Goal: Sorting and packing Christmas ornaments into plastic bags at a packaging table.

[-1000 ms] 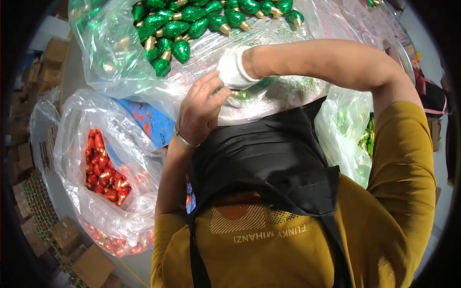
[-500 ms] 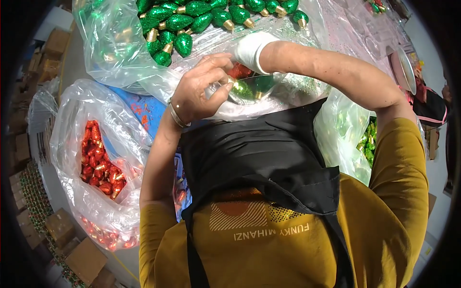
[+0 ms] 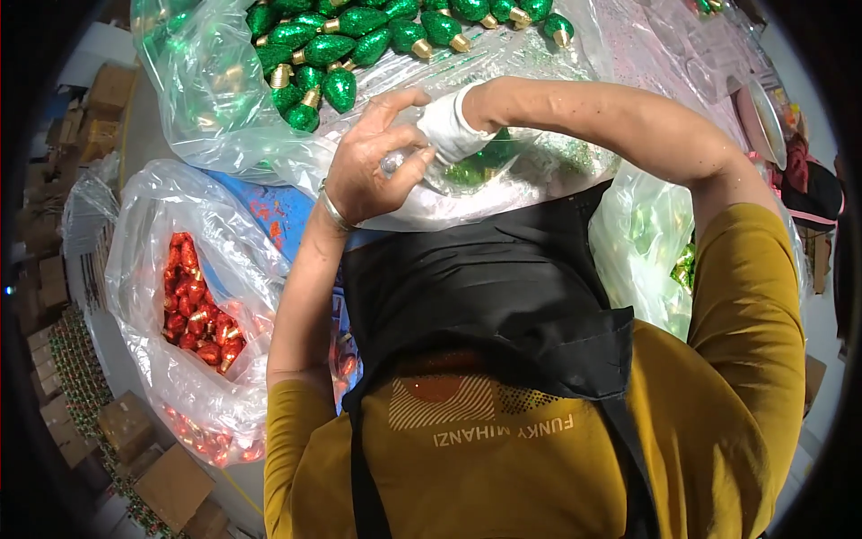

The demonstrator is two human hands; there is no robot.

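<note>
My bare left hand (image 3: 382,166), with a bangle at the wrist, curls its fingers and thumb round the left edge of a clear plastic package (image 3: 456,186). Glittery green bulb ornaments (image 3: 488,160) show through the package, close against my apron. Over its upper left part lies my right hand (image 3: 449,126) in a white glove, right by the left fingertips. The glove's fingers are hidden, so I cannot see whether they grip anything. Beyond both hands, many glittery green bulb ornaments with gold screw bases (image 3: 359,45) lie piled on clear plastic sheeting.
At my left stands an open clear bag (image 3: 135,296) of red bulb ornaments (image 3: 197,314). Another bag (image 3: 637,242) with green ornaments sits at my right. Cardboard boxes (image 3: 171,485) are on the floor at far left. A pale round basin (image 3: 759,126) is at far right.
My gloved right hand has moved left and slightly down, toward my left hand. The red ornament seen beneath it before is now out of sight. The left hand has barely shifted.
</note>
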